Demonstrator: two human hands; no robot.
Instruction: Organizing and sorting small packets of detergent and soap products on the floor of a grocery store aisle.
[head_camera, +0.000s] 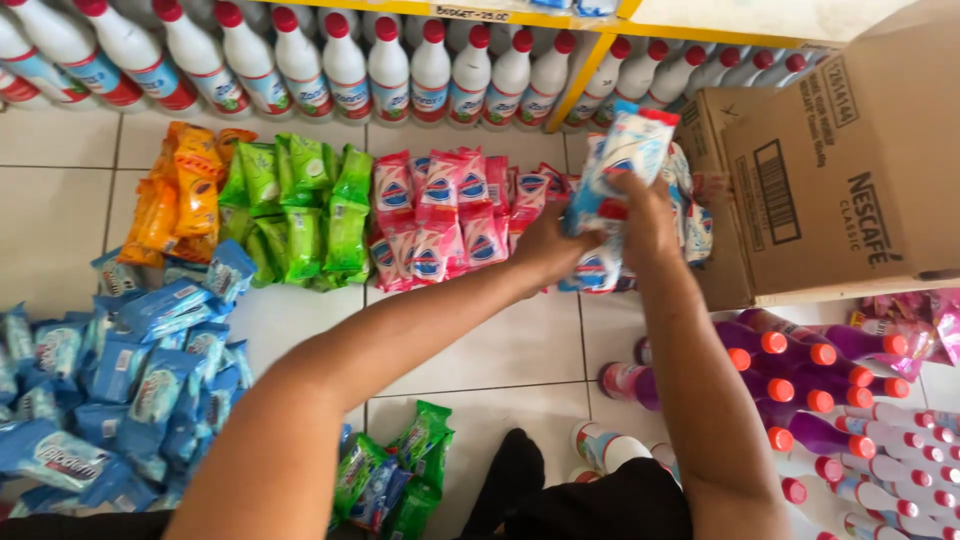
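Two hands, left (545, 250) and right (645, 215), gripping one sachet strip (615, 170); could slip onto pink packs (440, 220) if loosened.

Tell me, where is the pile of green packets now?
In the head view, the green packets lie on the tiled floor, upper left, between the orange packets and the pink packets.
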